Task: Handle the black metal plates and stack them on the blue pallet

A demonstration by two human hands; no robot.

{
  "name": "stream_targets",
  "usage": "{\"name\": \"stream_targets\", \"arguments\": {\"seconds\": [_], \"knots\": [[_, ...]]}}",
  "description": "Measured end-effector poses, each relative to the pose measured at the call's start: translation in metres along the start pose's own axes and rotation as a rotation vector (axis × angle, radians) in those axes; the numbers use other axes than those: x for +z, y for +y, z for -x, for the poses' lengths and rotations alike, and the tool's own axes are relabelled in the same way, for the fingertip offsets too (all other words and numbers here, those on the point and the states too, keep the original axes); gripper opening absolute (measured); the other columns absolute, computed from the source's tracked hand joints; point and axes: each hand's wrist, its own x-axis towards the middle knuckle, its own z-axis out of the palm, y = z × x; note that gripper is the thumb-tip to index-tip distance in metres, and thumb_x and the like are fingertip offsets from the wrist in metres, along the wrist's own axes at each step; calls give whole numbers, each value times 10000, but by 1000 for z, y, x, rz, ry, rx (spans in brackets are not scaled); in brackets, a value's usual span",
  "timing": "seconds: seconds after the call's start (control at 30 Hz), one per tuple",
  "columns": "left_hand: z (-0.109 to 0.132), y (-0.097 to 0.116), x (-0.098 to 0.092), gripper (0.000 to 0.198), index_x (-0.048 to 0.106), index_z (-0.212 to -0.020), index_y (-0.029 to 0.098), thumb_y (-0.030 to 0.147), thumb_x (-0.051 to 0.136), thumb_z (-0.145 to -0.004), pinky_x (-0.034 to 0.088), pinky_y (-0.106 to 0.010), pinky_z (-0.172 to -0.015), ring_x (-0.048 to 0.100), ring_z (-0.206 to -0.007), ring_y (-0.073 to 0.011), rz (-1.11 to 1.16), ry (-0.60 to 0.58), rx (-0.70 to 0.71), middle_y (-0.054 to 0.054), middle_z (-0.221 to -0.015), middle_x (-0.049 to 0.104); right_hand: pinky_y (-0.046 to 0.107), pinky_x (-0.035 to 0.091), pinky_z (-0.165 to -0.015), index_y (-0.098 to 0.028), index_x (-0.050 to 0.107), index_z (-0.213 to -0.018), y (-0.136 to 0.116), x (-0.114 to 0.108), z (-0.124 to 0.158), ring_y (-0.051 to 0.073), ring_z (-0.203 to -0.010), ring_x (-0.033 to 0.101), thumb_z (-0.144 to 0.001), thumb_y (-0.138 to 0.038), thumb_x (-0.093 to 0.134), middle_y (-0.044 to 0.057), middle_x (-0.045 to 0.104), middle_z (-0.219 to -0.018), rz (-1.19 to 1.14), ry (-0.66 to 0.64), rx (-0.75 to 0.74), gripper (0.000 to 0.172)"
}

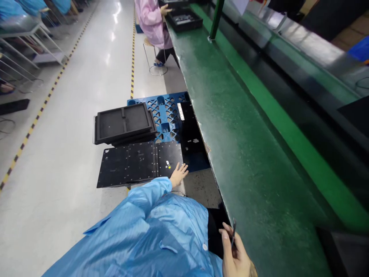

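My left hand (pixel 178 175) is stretched out with its fingers spread, at the right corner of a stack of flat black panels (pixel 141 161). The panels have small rivets or screws and a few white and yellow labels. Whether the fingertips touch the panel, I cannot tell. My right hand (pixel 236 254) is at the near edge of the green workbench (pixel 236 127). Between its thumb and fingers is a thin dark stick-like tool (pixel 233 232), pointing up; its exact kind is unclear.
Black trays (pixel 123 123) lie piled beyond the panels, by a blue plastic pallet (pixel 165 115). Another black panel (pixel 188 130) is under the bench edge. A co-worker in pink (pixel 152 23) sits further along, a hand near a black tray (pixel 184 19). A green post (pixel 216 21) rises there.
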Motion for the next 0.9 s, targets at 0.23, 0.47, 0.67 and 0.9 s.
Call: {"name": "stream_targets", "arguments": {"seconds": [0.23,0.47,0.67,0.9], "knots": [[-25,-3,-31,420,745,-1033,228,90,893,-665,-82,-599,-1376,173,-1694,-379,-333,-99,106,-166,-1440,653,436,635,-998,-183,809,-1230,17,-6,11,354,-1173,759,-875,-667,800,137,795,-1313,-41,32,42,600],[-23,-3,-50,489,751,-1112,207,126,895,-652,-87,-598,-1368,202,-1661,-394,-487,-82,103,-176,-1499,616,432,643,-948,-193,825,-1177,5,0,19,345,-1077,779,-870,-739,755,122,828,-1167,-29,50,61,631],[-30,7,-45,433,754,-1058,193,153,909,-656,-92,-575,-1365,327,-1572,-400,-592,-84,80,-186,-1378,668,475,617,-1029,-206,827,-1186,3,-1,22,351,-1120,771,-883,-712,752,128,817,-1245,-47,69,32,595],[-12,38,-40,409,735,-1075,192,214,862,-687,-44,-551,-1369,449,-1495,-398,-736,-153,81,-192,-1338,711,484,584,-1071,-199,816,-1223,8,-40,29,351,-1165,762,-899,-672,770,135,813,-1270,-90,227,47,575]]}}
